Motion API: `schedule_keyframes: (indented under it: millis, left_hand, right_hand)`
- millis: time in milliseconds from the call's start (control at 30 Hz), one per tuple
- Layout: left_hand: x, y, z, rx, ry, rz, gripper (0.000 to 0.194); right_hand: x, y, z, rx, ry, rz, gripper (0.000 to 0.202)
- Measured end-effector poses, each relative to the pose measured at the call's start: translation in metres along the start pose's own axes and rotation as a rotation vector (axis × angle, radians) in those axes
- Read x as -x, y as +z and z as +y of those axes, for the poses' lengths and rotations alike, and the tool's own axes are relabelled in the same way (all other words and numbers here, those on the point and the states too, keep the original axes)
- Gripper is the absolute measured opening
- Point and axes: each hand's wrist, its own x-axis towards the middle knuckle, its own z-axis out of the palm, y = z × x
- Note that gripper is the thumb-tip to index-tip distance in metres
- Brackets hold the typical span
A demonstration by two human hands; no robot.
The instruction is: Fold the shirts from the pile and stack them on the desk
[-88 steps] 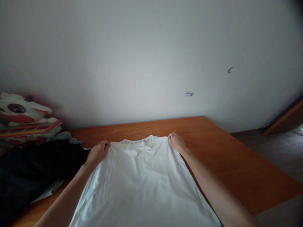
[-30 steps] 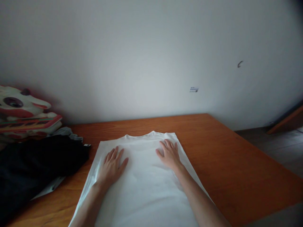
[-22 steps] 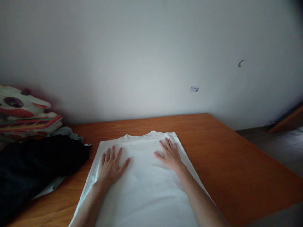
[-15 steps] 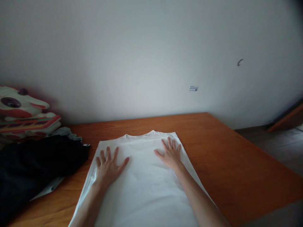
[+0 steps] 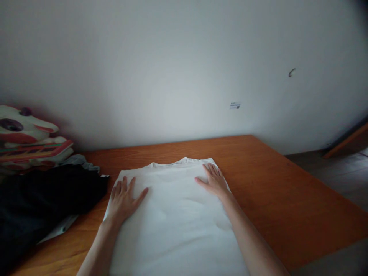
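Your left hand (image 5: 123, 201) is bare, with four slim fingers that narrow towards rounded tips and a sturdier thumb beside them. The back of that hand looks smooth, broad across the knuckles. Behind it, your wrist is narrower, and your left forearm (image 5: 100, 247) is bare too, thickening the farther it gets from the hand.

Your right hand (image 5: 215, 183) is likewise bare, and it shows four slender fingers and a tapered thumb. Your right forearm (image 5: 250, 230) is uncovered behind the wrist, smooth in outline and fuller away from the hand. The nails on both your hands are too blurred to make out.
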Motion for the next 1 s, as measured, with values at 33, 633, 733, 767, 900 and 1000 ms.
schedule_keyframes:
  millis: [33, 633, 733, 767, 900, 1000]
  left_hand:
    - [0.000, -0.002, 0.001, 0.003, -0.006, 0.004, 0.087]
    - [0.047, -0.015, 0.108, 0.236, 0.641, 0.073, 0.076]
    - [0.047, -0.013, 0.108, 0.243, 0.610, 0.092, 0.076]
    - [0.048, -0.012, 0.108, 0.244, 0.588, 0.100, 0.077]
    - [0.050, -0.010, 0.110, 0.244, 0.514, 0.103, 0.076]
    - [0.050, -0.010, 0.110, 0.250, 0.520, 0.085, 0.077]
  right_hand:
    - [0.000, 0.001, -0.001, 0.006, 0.004, -0.001, 0.084]
    - [0.024, -0.031, -0.020, -0.145, -0.318, -0.047, 0.072]
    - [0.045, -0.045, -0.026, -0.188, -0.402, -0.315, 0.116]
    - [0.051, -0.047, -0.028, -0.172, -0.390, -0.396, 0.131]
    - [0.063, -0.049, -0.039, -0.102, -0.310, -0.574, 0.158]
    - [0.060, -0.049, -0.048, -0.090, -0.261, -0.627, 0.163]
